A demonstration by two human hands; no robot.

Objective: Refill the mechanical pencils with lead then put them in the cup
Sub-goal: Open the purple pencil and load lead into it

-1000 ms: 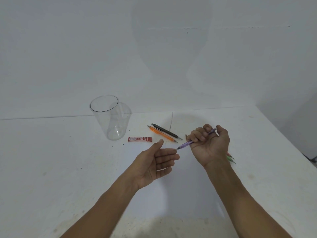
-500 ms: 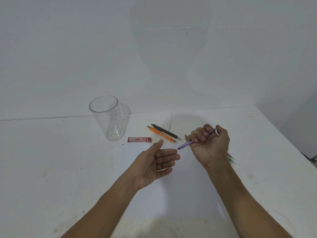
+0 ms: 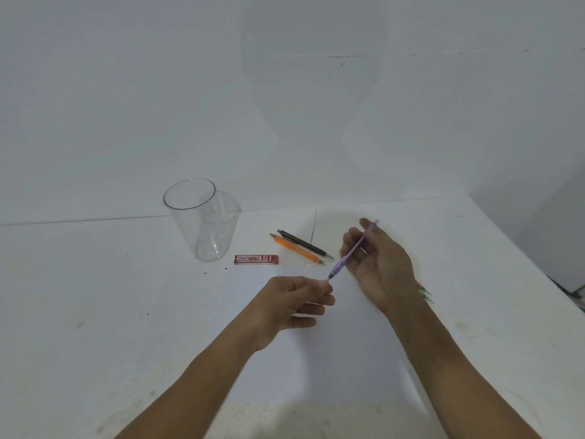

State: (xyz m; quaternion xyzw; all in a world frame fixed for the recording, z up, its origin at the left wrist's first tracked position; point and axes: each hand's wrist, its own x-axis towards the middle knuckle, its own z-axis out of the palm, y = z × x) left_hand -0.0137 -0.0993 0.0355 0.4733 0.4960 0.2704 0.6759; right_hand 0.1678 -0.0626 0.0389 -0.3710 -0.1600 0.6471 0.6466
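Note:
A purple mechanical pencil (image 3: pixel 348 253) slants above the table, tip down-left. My left hand (image 3: pixel 292 304) pinches its tip between thumb and fingertips. My right hand (image 3: pixel 378 264) lies behind the barrel with loosened fingers that still touch the upper part. A clear plastic cup (image 3: pixel 202 220) stands upright at the back left with nothing in it. A red lead case (image 3: pixel 256 259) lies flat next to the cup. A black pencil (image 3: pixel 304 243) and an orange pencil (image 3: pixel 297 248) lie side by side behind my hands.
Tips of green and red pencils (image 3: pixel 424 291) poke out from behind my right wrist. The white table (image 3: pixel 95 312) meets a white wall at the back; its right edge runs diagonally at far right.
My left hand turned over from an open palm and closed its fingertips on the pencil tip. My right hand loosened from a fist around the barrel, and the pencil swung more upright.

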